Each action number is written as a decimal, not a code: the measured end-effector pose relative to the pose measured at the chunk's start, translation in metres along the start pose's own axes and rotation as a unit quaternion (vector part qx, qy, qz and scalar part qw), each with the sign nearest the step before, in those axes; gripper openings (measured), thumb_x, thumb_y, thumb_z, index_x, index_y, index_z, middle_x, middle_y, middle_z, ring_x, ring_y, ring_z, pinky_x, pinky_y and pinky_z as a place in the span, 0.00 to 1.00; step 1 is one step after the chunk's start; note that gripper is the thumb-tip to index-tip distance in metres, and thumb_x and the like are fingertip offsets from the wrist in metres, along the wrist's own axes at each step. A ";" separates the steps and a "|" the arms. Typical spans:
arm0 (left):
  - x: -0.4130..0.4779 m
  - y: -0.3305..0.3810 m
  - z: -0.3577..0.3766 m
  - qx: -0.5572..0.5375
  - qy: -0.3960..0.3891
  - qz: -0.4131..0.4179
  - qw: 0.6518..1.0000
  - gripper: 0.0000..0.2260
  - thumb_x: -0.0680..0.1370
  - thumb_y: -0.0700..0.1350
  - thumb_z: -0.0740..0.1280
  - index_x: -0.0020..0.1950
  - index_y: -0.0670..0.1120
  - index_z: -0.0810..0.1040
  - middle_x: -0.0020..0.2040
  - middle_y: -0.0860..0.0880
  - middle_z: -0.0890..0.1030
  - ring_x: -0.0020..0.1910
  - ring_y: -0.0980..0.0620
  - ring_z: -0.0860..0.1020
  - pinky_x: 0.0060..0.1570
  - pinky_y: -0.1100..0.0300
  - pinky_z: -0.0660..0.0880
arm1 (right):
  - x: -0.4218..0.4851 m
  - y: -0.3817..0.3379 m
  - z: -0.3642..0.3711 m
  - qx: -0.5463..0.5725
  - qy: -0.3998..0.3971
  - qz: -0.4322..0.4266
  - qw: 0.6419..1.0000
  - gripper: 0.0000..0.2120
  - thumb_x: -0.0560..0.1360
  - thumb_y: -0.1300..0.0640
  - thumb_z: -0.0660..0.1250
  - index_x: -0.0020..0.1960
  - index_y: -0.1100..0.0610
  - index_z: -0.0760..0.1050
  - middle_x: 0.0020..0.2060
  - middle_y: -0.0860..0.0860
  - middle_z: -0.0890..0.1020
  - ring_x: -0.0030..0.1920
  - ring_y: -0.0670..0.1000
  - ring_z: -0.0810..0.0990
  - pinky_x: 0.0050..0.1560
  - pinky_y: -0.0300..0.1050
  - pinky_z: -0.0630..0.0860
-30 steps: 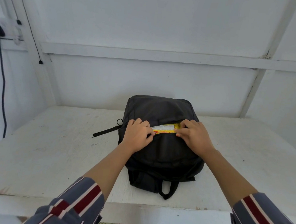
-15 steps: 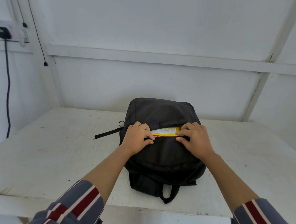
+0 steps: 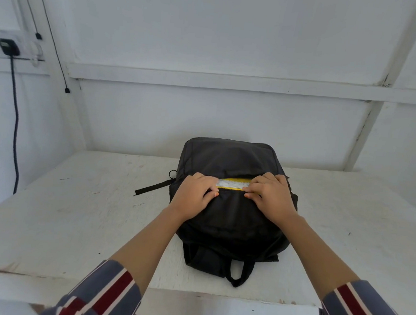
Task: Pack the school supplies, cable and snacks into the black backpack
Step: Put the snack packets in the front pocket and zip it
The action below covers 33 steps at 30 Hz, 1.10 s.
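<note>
The black backpack (image 3: 229, 217) lies flat on the white table (image 3: 74, 218), its carry handle toward me. A narrow slit of its front pocket stands open, and a yellow and white snack packet (image 3: 232, 183) shows through it. My left hand (image 3: 194, 194) pinches the pocket's edge at the left end of the slit. My right hand (image 3: 269, 196) pinches the pocket's edge at the right end, fingers curled over the fabric. Whatever else is inside the backpack is hidden.
A black strap (image 3: 151, 190) trails from the backpack's left side across the table. A black cable (image 3: 15, 123) hangs from a wall plug at the far left. White walls close in behind and on both sides of the table.
My hands have drawn closer together along the pocket opening, so less of the yellow packet shows. The backpack has stayed in place.
</note>
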State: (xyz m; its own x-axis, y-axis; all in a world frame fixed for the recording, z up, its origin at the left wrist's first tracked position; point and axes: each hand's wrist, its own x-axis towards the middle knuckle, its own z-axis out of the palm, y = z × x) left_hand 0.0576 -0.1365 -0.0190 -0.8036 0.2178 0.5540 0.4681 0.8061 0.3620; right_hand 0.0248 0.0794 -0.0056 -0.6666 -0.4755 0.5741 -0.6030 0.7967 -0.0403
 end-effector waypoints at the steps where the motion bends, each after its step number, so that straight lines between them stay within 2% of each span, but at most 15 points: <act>1: 0.001 0.000 0.000 0.003 -0.004 0.001 1.000 0.03 0.76 0.42 0.67 0.44 0.43 0.79 0.53 0.50 0.82 0.51 0.51 0.76 0.54 0.57 0.68 | 0.001 0.000 0.000 -0.002 0.005 0.000 1.000 0.05 0.66 0.58 0.75 0.42 0.53 0.84 0.38 0.49 0.83 0.42 0.55 0.79 0.46 0.48 0.65; 3: 0.003 0.001 -0.001 0.005 -0.009 0.006 1.000 0.04 0.76 0.42 0.66 0.44 0.43 0.79 0.50 0.50 0.83 0.48 0.51 0.77 0.52 0.54 0.71 | 0.002 0.001 -0.001 -0.008 0.013 0.002 1.000 0.06 0.63 0.59 0.78 0.38 0.54 0.84 0.34 0.49 0.83 0.38 0.55 0.79 0.44 0.49 0.67; 6: 0.007 0.003 -0.004 0.000 -0.016 0.012 1.000 0.05 0.77 0.41 0.65 0.46 0.43 0.80 0.48 0.51 0.83 0.48 0.50 0.77 0.51 0.56 0.72 | 0.003 0.003 -0.001 -0.036 0.018 -0.001 0.999 0.05 0.63 0.59 0.78 0.37 0.53 0.83 0.32 0.48 0.83 0.36 0.54 0.79 0.45 0.45 0.60; 8: 0.009 0.006 -0.005 -0.009 -0.028 0.007 1.000 0.06 0.77 0.39 0.64 0.46 0.44 0.81 0.48 0.50 0.83 0.50 0.51 0.77 0.52 0.56 0.72 | 0.002 0.002 -0.002 -0.041 0.013 0.009 0.999 0.02 0.68 0.59 0.74 0.41 0.54 0.84 0.36 0.50 0.84 0.41 0.56 0.79 0.48 0.47 0.63; 11: 0.012 0.012 -0.008 -0.023 -0.061 -0.008 0.998 0.08 0.77 0.38 0.63 0.51 0.46 0.80 0.50 0.50 0.81 0.51 0.53 0.76 0.55 0.60 0.71 | 0.001 -0.001 -0.004 -0.045 -0.006 0.024 0.999 0.07 0.75 0.56 0.67 0.49 0.55 0.83 0.43 0.53 0.85 0.48 0.56 0.77 0.54 0.49 0.63; 13: 0.014 0.016 -0.012 -0.021 -0.088 -0.019 0.996 0.11 0.77 0.39 0.64 0.58 0.47 0.75 0.48 0.50 0.80 0.46 0.55 0.76 0.50 0.61 0.71 | 0.001 -0.002 -0.005 -0.042 -0.007 0.033 0.999 0.10 0.77 0.54 0.64 0.53 0.53 0.82 0.47 0.52 0.84 0.51 0.55 0.75 0.55 0.47 0.61; 16: 0.015 0.020 -0.014 0.007 -0.098 -0.024 0.995 0.12 0.78 0.42 0.62 0.61 0.48 0.71 0.42 0.52 0.77 0.35 0.58 0.71 0.39 0.64 0.68 | -0.002 -0.002 -0.005 -0.038 -0.012 0.041 0.998 0.11 0.77 0.51 0.63 0.54 0.51 0.81 0.51 0.49 0.83 0.54 0.53 0.74 0.56 0.45 0.59; 19: 0.013 0.022 -0.011 0.031 -0.088 -0.028 0.995 0.11 0.79 0.43 0.62 0.61 0.48 0.73 0.45 0.54 0.75 0.41 0.58 0.71 0.40 0.66 0.65 | -0.004 0.002 -0.007 -0.002 -0.021 0.037 0.999 0.09 0.74 0.50 0.68 0.52 0.52 0.82 0.50 0.48 0.83 0.53 0.51 0.75 0.58 0.45 0.63; 21: 0.012 0.021 -0.009 0.031 -0.075 -0.039 0.996 0.10 0.79 0.43 0.63 0.59 0.47 0.75 0.48 0.51 0.78 0.46 0.55 0.74 0.43 0.65 0.68 | -0.006 0.007 -0.010 0.069 0.013 0.026 0.997 0.09 0.69 0.54 0.73 0.48 0.55 0.83 0.46 0.50 0.84 0.49 0.52 0.79 0.56 0.49 0.72; 22: 0.012 0.021 -0.009 0.031 -0.067 -0.043 0.996 0.09 0.78 0.43 0.63 0.58 0.47 0.76 0.49 0.51 0.79 0.48 0.54 0.75 0.44 0.63 0.69 | -0.008 0.009 -0.013 0.109 0.052 0.034 0.992 0.09 0.68 0.57 0.75 0.47 0.56 0.83 0.45 0.50 0.84 0.47 0.51 0.79 0.52 0.48 0.74; 23: 0.012 0.021 -0.009 0.030 -0.060 -0.046 0.997 0.09 0.78 0.42 0.63 0.57 0.47 0.76 0.49 0.50 0.79 0.48 0.53 0.75 0.44 0.62 0.70 | -0.011 0.009 -0.017 0.145 0.093 0.058 0.983 0.09 0.67 0.59 0.75 0.47 0.56 0.83 0.44 0.49 0.84 0.46 0.49 0.79 0.51 0.42 0.74; 26: 0.012 0.025 -0.007 0.028 -0.041 -0.044 0.998 0.09 0.78 0.43 0.63 0.57 0.48 0.77 0.49 0.51 0.79 0.49 0.54 0.75 0.43 0.61 0.72 | -0.017 0.016 -0.028 0.220 0.165 0.181 0.944 0.09 0.71 0.65 0.70 0.49 0.57 0.82 0.44 0.49 0.82 0.41 0.41 0.74 0.44 0.26 0.67; 29: 0.016 0.033 -0.005 0.012 -0.014 -0.029 0.999 0.09 0.78 0.44 0.63 0.56 0.49 0.78 0.48 0.52 0.79 0.48 0.55 0.75 0.42 0.60 0.73 | -0.024 0.033 -0.032 0.206 0.106 0.265 0.936 0.15 0.72 0.69 0.64 0.55 0.57 0.80 0.50 0.53 0.81 0.40 0.45 0.73 0.40 0.30 0.67; 33: 0.025 0.049 0.002 -0.031 -0.011 0.003 0.999 0.08 0.76 0.42 0.65 0.55 0.48 0.79 0.48 0.52 0.79 0.48 0.55 0.74 0.46 0.58 0.73 | -0.029 0.043 -0.029 0.190 -0.033 0.313 0.930 0.18 0.73 0.66 0.63 0.62 0.57 0.76 0.60 0.53 0.78 0.51 0.53 0.77 0.51 0.37 0.67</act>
State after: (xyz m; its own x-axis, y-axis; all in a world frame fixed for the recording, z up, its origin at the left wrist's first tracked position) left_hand 0.0594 -0.0908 0.0114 -0.8082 0.2341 0.5404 0.4940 0.7690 0.4057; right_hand 0.0311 0.1387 -0.0003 -0.9569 0.0053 0.2903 -0.1910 0.7415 -0.6432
